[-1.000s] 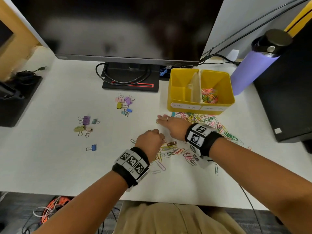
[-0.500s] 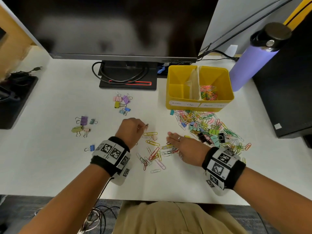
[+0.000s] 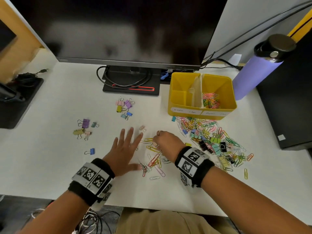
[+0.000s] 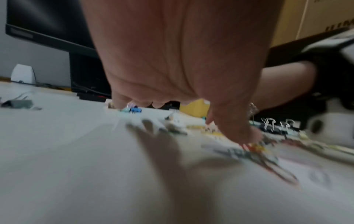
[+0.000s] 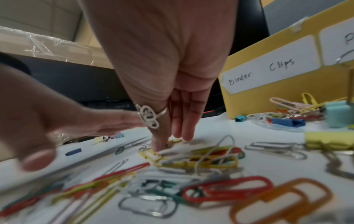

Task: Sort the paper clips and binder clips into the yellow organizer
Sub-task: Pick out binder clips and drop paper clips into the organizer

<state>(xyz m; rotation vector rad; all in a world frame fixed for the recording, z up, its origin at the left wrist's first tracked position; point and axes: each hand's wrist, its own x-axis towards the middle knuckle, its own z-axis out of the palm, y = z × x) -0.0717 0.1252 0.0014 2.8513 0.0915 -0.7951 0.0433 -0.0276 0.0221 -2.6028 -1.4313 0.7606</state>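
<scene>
Glossy coated-wire paper clips (image 5: pixel 228 188) lie on the smooth matt white desk (image 3: pixel 50 166) beside a plastic yellow organizer (image 3: pixel 185 114).

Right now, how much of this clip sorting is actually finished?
Barely begun. The yellow organizer has a small heap of paper clips in its right compartment; the left one, labelled Binder Clips, looks empty. The right hand is fingering loose clips; the left hand is spread flat. The big mixed pile and scattered binder clips remain.

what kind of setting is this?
Likely an office desk: a monitor on its stand with cables, a water bottle, and clips strewn on the white desktop beside a yellow organizer.
</scene>
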